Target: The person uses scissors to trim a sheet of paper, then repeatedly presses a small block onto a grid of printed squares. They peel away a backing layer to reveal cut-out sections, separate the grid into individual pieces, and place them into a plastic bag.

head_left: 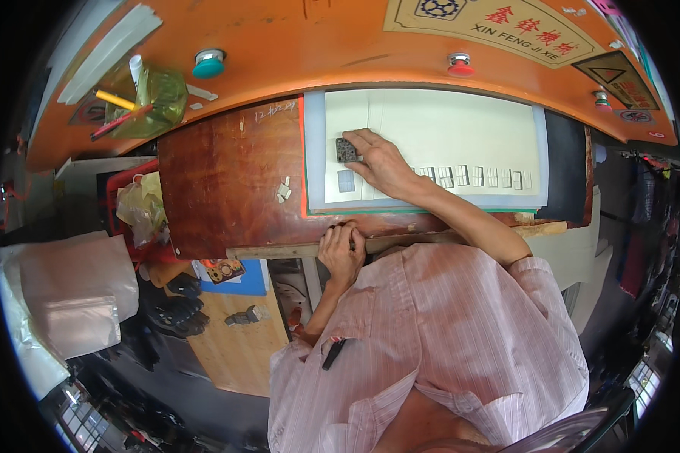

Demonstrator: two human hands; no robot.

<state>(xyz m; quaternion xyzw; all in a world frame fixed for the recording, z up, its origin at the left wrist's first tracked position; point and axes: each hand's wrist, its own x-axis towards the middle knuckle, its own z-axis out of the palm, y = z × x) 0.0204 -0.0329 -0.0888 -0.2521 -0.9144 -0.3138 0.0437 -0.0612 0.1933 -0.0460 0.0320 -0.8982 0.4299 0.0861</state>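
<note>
My right hand point(389, 164) reaches over a pale sheet point(461, 121), its thumb and fingers closed on a small dark block point(346, 150) near the sheet's left side. Just below the block lies a grey-blue rectangle point(346, 181). A row of small grey rectangular pieces point(446, 177) runs along the sheet's near side, partly covered by my right forearm. At the near edge of the wooden board, my left hand point(341, 254) rests with its fingers curled; what they hold, if anything, is hidden.
Small pale chips point(283, 190) lie on the reddish-brown board point(227, 170). Behind rises an orange machine panel point(332, 45) with a green button point(208, 63), a red button point(460, 64) and a yellowish pen holder point(162, 98). Plastic bags point(75, 294) hang at left, beside a lower wooden surface point(238, 351).
</note>
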